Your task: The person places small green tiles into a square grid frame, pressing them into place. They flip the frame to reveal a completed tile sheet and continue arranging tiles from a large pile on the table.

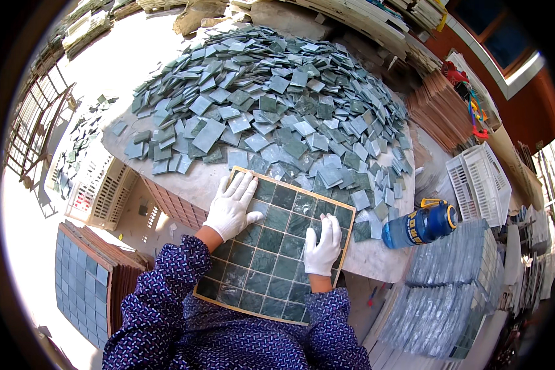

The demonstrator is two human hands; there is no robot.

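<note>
A square tray (246, 309) with a thin yellowish rim tilts against the near edge of the stone-topped table, in front of my body. Dark green square tiles (266, 259) fill it in a grid of rows. My white-gloved left hand (233, 206) lies on the tiles near the tray's far left corner, its fingers stretched out. On the right part of the grid rests my right hand (322, 248), also gloved, with the fingers slightly bent and the thumb apart. Neither hand holds a loose tile that I can see.
A large heap of loose green-grey tiles (277, 105) covers most of the table (385, 259). A blue water bottle (419, 225) lies at its right edge. White plastic crates (480, 184) stand right, a crate (102, 194) left. Stacked tile sheets (83, 283) flank me, plastic-wrapped bundles (444, 290) right.
</note>
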